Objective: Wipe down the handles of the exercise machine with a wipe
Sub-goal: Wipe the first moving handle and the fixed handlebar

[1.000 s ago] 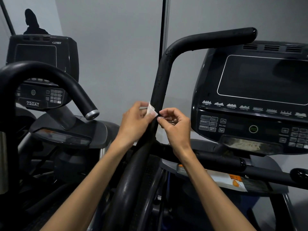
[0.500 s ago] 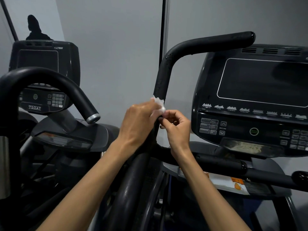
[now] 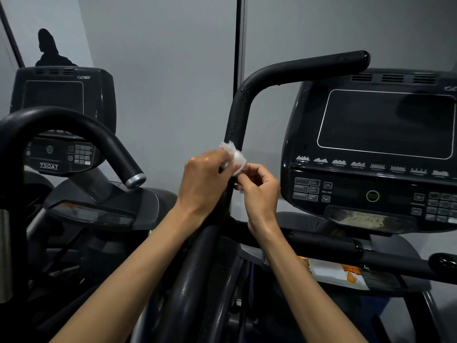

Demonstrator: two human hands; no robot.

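Note:
A black handle (image 3: 237,115) of the exercise machine rises up the middle and bends right at the top. A small white wipe (image 3: 235,155) lies against the handle's upright part. My left hand (image 3: 206,184) wraps the handle from the left and presses the wipe to it. My right hand (image 3: 259,189) pinches the wipe's lower right edge with its fingertips. Droplets speckle the handle above the wipe.
The machine's console (image 3: 371,149) with a dark screen and buttons stands at the right. A horizontal black bar (image 3: 333,246) crosses below it. A second curved handle (image 3: 81,127) and another machine's console (image 3: 61,115) are at the left. Grey wall behind.
The wipe has gone from pinched between my fingertips to spread against the handle. My left hand has closed around the handle over it.

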